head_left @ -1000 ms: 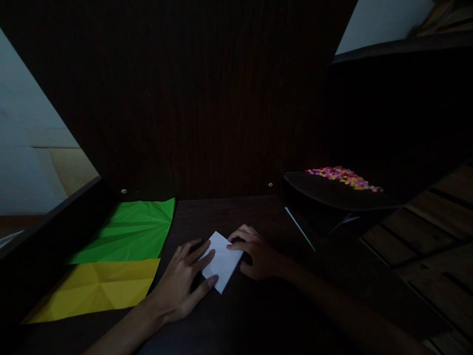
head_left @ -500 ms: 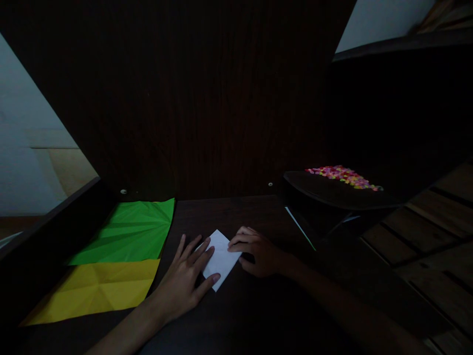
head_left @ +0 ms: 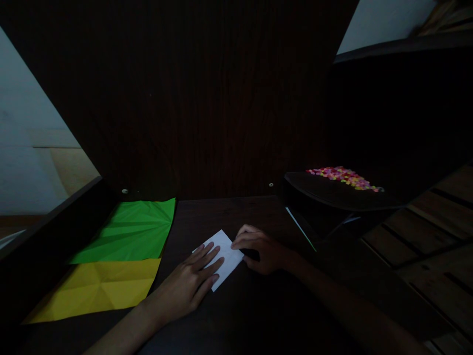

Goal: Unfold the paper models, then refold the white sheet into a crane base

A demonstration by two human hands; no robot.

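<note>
A small white sheet of folded paper (head_left: 230,260) lies on the dark tabletop, turned so that one corner points away from me. My left hand (head_left: 186,282) rests flat over its left part, fingers spread and pressing on the surface. At the right corner, my right hand (head_left: 264,250) grips the paper, index finger on top and the thumb low at the edge. The fingers of my left hand cover much of the paper's left side.
Creased green paper (head_left: 129,231) and yellow paper (head_left: 99,286) lie to the left. A thin pale strip (head_left: 300,228) is on the right. Beyond it, a dark curved ledge (head_left: 325,193) carries a heap of small colourful pieces (head_left: 345,177). A dark upright panel (head_left: 207,108) rises behind.
My left hand has slid slightly and its fingers now reach further across the paper. My right hand has shifted a little rightward, still at the right corner.
</note>
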